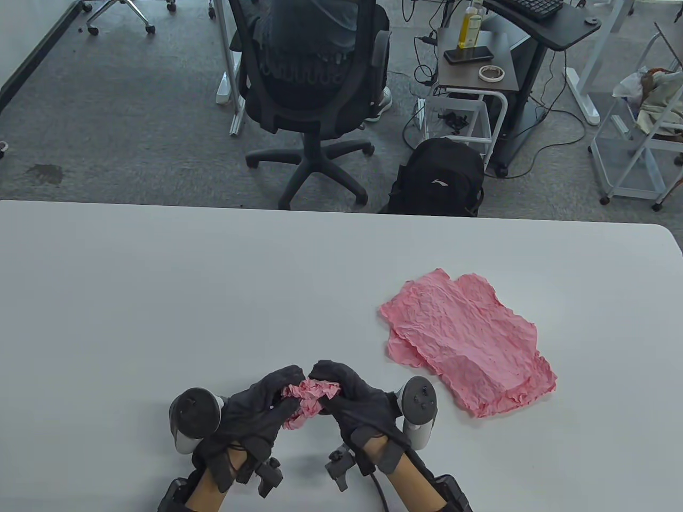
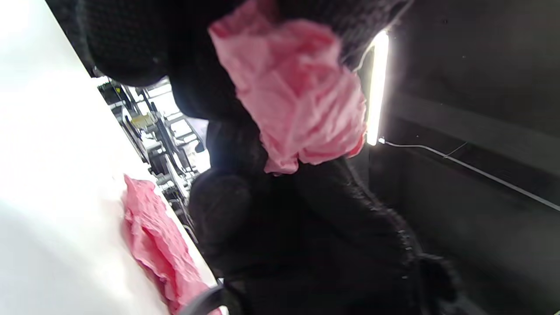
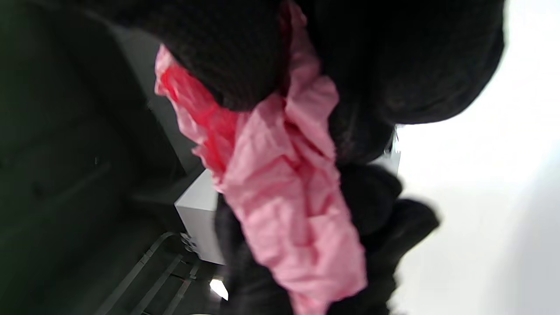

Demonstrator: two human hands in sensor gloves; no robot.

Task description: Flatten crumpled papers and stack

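Both gloved hands meet at the near edge of the white table point(image 1: 160, 277), slightly left of centre, with a crumpled pink paper ball point(image 1: 308, 401) held between them. The left hand point(image 1: 261, 413) grips the wad from its left side, fingers curled over the top; the right hand point(image 1: 355, 397) grips it from the right, fingertips closed on the upper folds. Neither hand is spread wide: each is narrowed onto the paper. Both wrist views confirm this, with creased pink paper point(image 2: 297, 96) bunched between dark gloved fingers point(image 2: 131, 43), and the same wad point(image 3: 284, 188) hanging from the right hand's fingers point(image 3: 227, 52).

The two-sided hold appears purposeful: with one hand on each side, the wad can be pulled apart into a sheet. The judgement is that unfolding has only begun, as the paper is mostly balled. Whether it touches the table surface cannot be told.

To the right and slightly farther off lies the stack of flattened pink sheets point(image 1: 469, 346), at least two layers, offset so that the lower sheet's edges show at the left and near sides. It is well apart from the hands, which keeps it out of the working area while remaining within the right hand's reach.

Risk noted: the paper looks thin and heavily creased, so a sharp pull could tear it.
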